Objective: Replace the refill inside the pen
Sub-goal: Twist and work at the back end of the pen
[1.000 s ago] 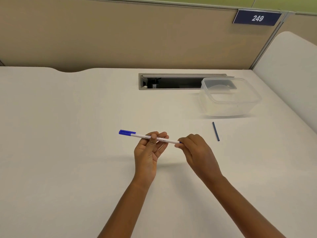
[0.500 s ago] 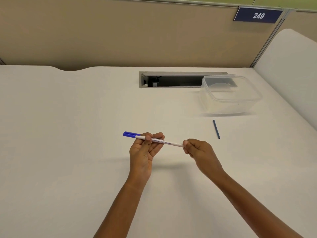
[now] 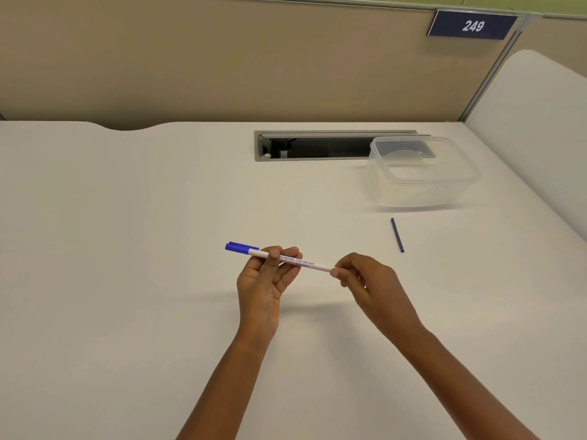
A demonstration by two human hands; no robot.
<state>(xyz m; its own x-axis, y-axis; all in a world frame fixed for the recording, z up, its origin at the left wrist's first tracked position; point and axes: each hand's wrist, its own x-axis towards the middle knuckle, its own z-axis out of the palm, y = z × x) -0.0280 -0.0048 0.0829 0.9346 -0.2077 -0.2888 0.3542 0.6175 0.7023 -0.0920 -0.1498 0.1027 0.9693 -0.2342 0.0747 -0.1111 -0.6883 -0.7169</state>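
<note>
Held above white desk [image 3: 127,281], mid-frame: white pen [image 3: 301,263] with blue cap [image 3: 239,247] pointing left. Left hand [image 3: 263,287] pinched barrel between thumb and fingers. Right hand [image 3: 371,284] pinched pen's right end, fingertips pressed together. Lay apart on desk near clear container [image 3: 422,185]: dark blue refill [image 3: 397,235].

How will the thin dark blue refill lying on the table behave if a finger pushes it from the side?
The refill looks like a thin round tube lying flat on the smooth table, so it would probably roll. It seems very light and may skid. Being so slim, it may bend slightly.
</note>
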